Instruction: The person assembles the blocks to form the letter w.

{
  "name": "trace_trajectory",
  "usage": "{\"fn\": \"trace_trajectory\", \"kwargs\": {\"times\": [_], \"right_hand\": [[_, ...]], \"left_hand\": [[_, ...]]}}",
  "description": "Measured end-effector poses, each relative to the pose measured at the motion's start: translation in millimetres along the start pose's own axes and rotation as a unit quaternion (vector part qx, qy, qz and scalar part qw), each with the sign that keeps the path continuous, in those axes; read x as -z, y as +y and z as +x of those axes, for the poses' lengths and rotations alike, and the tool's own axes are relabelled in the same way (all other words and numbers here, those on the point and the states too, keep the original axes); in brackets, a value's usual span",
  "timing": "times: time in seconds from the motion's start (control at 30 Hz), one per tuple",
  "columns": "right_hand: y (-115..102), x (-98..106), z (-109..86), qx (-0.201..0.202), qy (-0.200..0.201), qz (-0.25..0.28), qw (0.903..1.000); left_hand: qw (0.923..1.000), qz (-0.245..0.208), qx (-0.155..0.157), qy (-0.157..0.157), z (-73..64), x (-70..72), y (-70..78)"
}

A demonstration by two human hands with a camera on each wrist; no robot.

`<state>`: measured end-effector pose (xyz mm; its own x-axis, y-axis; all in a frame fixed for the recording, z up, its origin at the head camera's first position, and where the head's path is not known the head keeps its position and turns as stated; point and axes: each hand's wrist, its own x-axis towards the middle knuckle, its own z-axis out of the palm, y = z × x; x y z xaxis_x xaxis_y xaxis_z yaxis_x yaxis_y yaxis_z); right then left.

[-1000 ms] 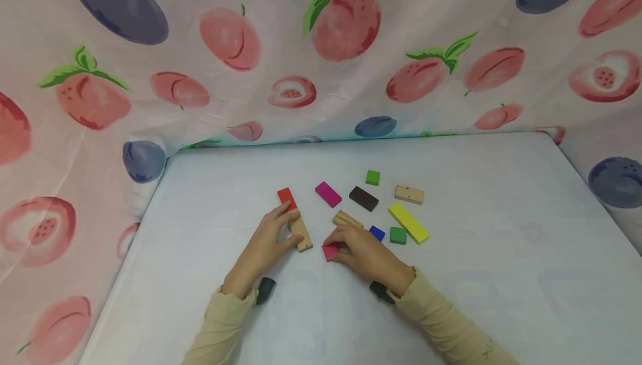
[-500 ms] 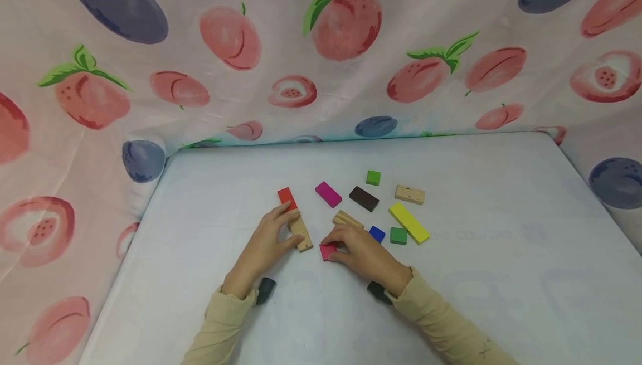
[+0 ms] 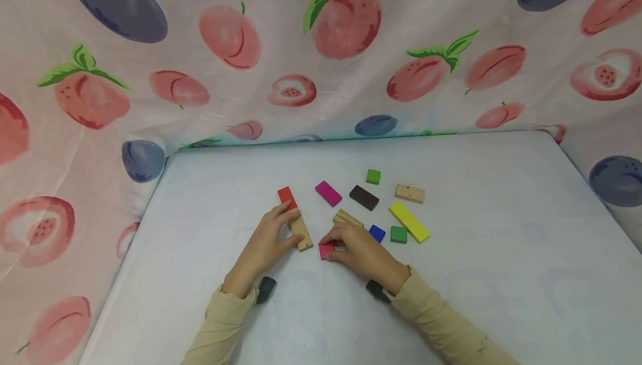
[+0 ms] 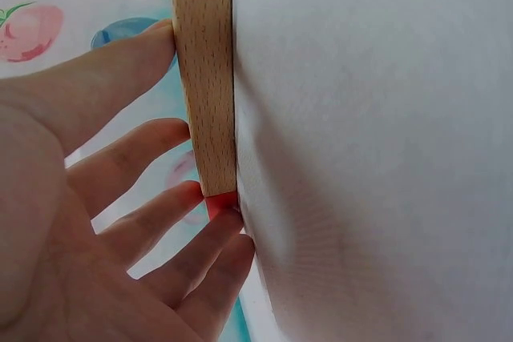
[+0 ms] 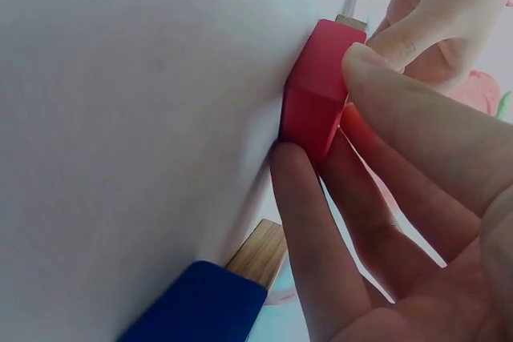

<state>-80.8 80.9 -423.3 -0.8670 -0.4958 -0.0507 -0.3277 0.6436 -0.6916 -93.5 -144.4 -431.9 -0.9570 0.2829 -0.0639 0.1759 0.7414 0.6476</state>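
Observation:
My left hand rests its fingertips and thumb along the side of a plain wooden block, fingers loosely spread. A red block lies end to end with it, partly covered by the fingers. In the left wrist view the wooden block shows its grain, with only a bit of red beyond. My right hand pinches a small pink block between thumb and fingers, a short gap right of the wooden block's near end. The right wrist view shows the pink block low against the table.
Beyond the right hand lie a grooved wooden block, blue and green blocks and a long yellow block. Farther back are magenta, dark brown, light green and speckled wooden blocks.
My right hand has slid slightly left with the pink block, bringing it closer to the wooden block. My left hand and the other blocks have stayed in place.

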Motion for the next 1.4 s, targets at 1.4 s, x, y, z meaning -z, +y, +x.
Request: {"fn": "trace_trajectory", "kwargs": {"times": [1.4], "right_hand": [[-12.7, -10.8, 4.1, -0.011, -0.009, -0.006, 0.9999]], "left_hand": [[1.0, 0.0, -0.008, 0.004, -0.8, 1.4, 2.0]]}}
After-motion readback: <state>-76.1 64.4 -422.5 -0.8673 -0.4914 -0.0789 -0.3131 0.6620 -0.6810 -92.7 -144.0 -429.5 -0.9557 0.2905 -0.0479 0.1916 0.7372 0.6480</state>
